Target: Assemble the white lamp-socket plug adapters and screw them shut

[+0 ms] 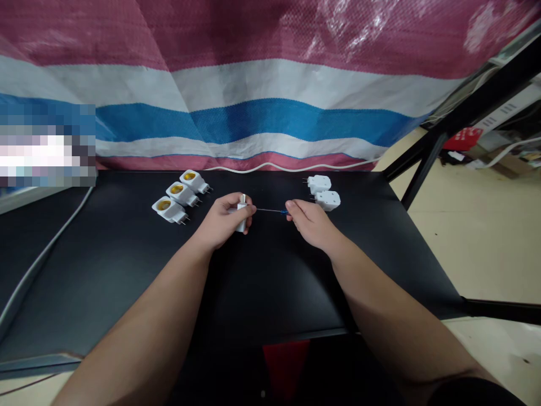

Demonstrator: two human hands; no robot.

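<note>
Adapter (242, 219) in left hand (220, 223), screwdriver (270, 210) in right hand (310, 224), more adapters (181, 194)

Black bench (105, 254): 3 white lamp-socket adapters (181, 194) w/ brass insides, angled row on L side; 2 white plug units (327, 201) on R. Grey cable (46, 254) runs across L end. Behind: pink/white/blue woven tarp (270, 113), white cable (270, 166) along its foot. Black metal frame (422, 169) at R, beige floor (477, 237) past it.
</note>
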